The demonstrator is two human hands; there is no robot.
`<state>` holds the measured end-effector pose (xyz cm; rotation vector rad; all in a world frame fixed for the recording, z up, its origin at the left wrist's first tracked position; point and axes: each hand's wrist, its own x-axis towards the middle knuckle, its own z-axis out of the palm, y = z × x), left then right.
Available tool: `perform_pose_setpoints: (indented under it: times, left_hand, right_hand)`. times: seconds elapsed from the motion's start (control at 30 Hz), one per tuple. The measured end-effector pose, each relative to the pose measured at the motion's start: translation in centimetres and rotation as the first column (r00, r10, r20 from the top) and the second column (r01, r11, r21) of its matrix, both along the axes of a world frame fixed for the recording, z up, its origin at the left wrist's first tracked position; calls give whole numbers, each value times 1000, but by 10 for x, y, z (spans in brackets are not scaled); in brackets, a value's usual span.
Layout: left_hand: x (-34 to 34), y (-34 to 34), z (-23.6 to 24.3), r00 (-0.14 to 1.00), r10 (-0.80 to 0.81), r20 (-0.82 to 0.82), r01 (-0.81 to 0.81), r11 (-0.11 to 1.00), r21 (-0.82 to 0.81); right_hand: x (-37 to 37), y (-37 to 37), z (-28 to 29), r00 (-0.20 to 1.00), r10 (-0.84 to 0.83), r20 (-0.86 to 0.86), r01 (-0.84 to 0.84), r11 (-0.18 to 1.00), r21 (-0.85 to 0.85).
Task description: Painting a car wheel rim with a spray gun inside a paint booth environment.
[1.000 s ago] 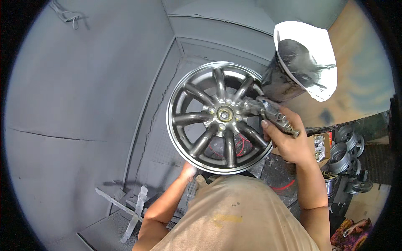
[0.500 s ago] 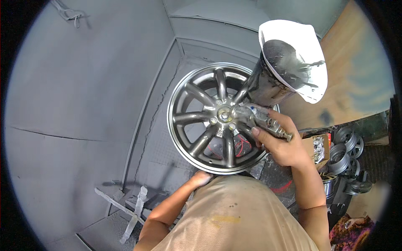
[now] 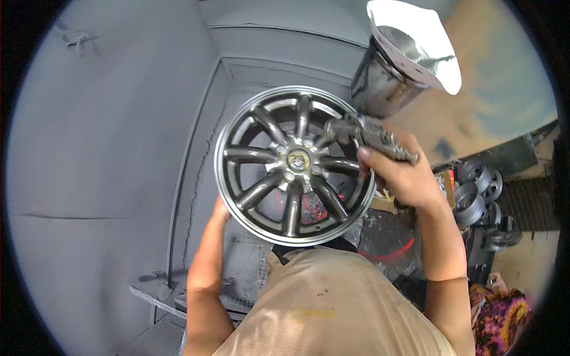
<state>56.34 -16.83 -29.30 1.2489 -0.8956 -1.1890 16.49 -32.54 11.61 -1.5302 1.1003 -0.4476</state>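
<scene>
A dark grey, many-spoked car wheel rim (image 3: 291,204) with a bright silver lip faces up in front of me. My right hand (image 3: 401,172) grips a metal spray gun (image 3: 371,136), its nozzle end over the upper right spokes. On top of the gun sits a paint-stained cup (image 3: 386,80) with a white paper collar (image 3: 424,38) flaring round its mouth. At the wheel's lower left edge is my left hand (image 3: 222,207). The rim hides its fingers, so their grip does not show.
A grey sheeted wall (image 3: 101,154) stands on the left and a stained, tan panel (image 3: 487,89) at the right. Several bare wheel rims (image 3: 471,204) are heaped right of my arm. A red hose (image 3: 392,254) lies on the floor. Patterned purple and orange cloth (image 3: 499,314) shows lower right.
My left hand has gone from the wheel's near edge round to its lower left side. The spray gun has shifted from over the hub toward the upper right spokes. The view has shifted too.
</scene>
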Motion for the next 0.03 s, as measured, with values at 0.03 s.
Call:
perform_pose_setpoints:
  times: [0.03]
  left_hand:
    - [-12, -8, -8, 999, -36, -19, 37, 999, 6]
  right_hand:
    - [-7, -1, -11, 995, -98, -13, 95, 988, -125]
